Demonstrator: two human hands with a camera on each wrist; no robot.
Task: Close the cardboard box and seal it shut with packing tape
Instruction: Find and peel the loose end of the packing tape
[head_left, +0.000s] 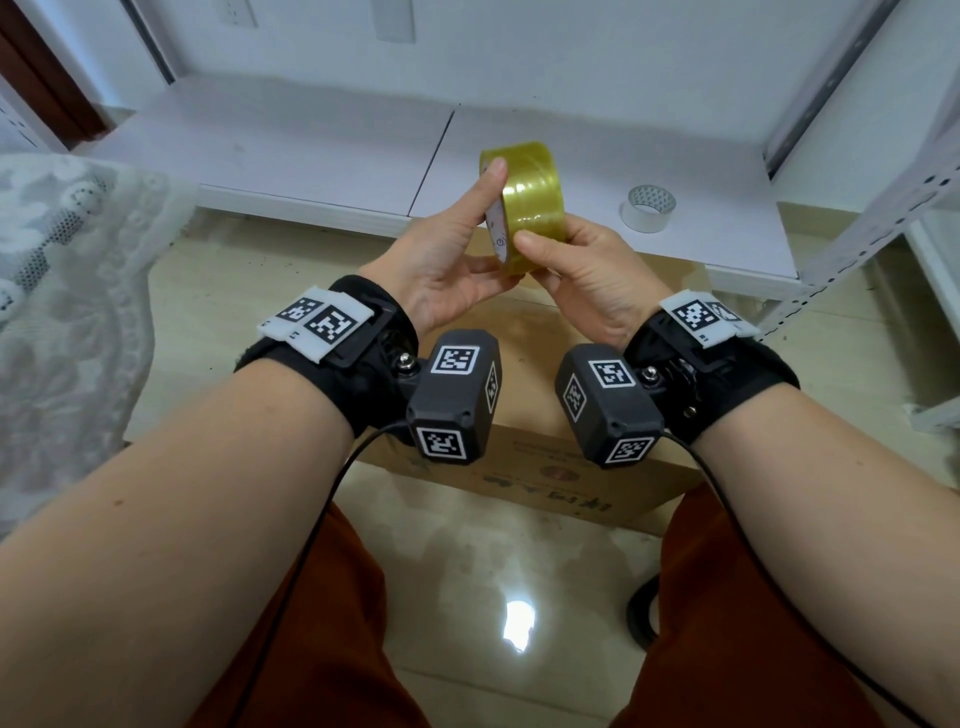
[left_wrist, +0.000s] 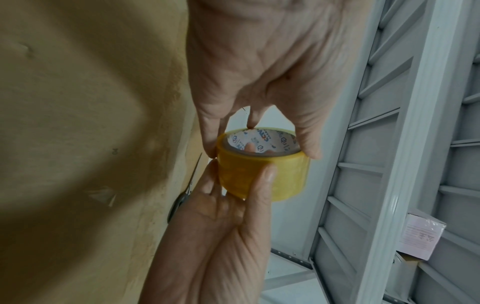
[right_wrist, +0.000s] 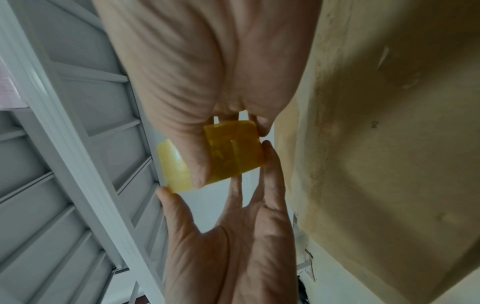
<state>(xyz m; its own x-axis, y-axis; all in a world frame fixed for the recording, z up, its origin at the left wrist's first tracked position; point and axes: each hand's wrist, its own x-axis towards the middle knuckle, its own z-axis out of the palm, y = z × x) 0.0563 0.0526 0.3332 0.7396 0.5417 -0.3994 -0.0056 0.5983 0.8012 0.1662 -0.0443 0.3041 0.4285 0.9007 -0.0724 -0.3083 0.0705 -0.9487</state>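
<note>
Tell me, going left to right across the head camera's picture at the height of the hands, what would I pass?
Lace cloth → left hand → yellow tape roll → right hand → small white tape roll on the white board → metal shelf frame.

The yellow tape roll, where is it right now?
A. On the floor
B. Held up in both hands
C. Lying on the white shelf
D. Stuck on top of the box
B: the yellow tape roll is off every surface, gripped between the left hand and the right hand.
</note>
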